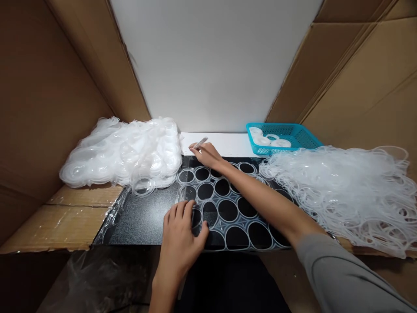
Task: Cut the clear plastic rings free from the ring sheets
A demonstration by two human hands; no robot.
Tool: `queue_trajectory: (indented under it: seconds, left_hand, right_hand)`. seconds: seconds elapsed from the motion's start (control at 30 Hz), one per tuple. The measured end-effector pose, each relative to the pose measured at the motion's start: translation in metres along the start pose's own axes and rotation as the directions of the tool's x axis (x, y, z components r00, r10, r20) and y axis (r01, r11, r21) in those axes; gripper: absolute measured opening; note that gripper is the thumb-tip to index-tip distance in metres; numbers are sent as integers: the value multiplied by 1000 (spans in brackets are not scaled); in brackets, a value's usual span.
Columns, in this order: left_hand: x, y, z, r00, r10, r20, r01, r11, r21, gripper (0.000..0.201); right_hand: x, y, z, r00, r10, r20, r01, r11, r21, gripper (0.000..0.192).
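My left hand (181, 234) lies with its fingers apart on the left edge of a translucent plastic sheet with rows of round holes (239, 222), on the black speckled tabletop (143, 221). My right hand (206, 153) reaches across that sheet to its far side. It is closed in a writing grip on a slim whitish pen (200, 142), tilted over a white sheet of paper (233, 143) at the back. The pen's lower tip is hidden by my fingers. My right forearm covers part of the holed sheet.
A tall heap of similar holed plastic sheets (130, 152) stands at the left, and a looser pile of ring scrap (352, 187) at the right. Behind it, a blue basket (306, 134) holds several white rings. Cardboard walls (368, 82) flank a white back panel (211, 65).
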State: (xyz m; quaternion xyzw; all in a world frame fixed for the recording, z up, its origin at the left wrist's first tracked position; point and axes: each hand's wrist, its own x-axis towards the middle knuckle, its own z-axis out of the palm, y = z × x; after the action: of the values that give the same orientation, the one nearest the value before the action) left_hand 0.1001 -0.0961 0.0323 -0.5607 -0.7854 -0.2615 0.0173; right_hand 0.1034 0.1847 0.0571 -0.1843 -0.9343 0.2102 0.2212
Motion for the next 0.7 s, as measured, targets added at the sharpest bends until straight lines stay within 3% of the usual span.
queue_trajectory:
  seconds: [0.13,0.2,0.37,0.7]
  left_hand:
    - [17,-4,0,991,-19,-129,17,1000,-16,26]
    - [24,-7,6,996,3,-85,-3,1000,-1,31]
    - [27,-10,18,999,-2,39,-1,996,87,42]
    - [29,-10,15,998,-19,65,11,993,114,44]
  right_hand:
    - [-30,-12,6,989,-131,70,110,964,243,25]
    - [-45,-18,8,978,-168,126,118,937,329,22]
    - [-62,-21,15,983,-112,148,27,874,484,15]
    - [-62,-16,23,986,-125,108,62,886,459,16]
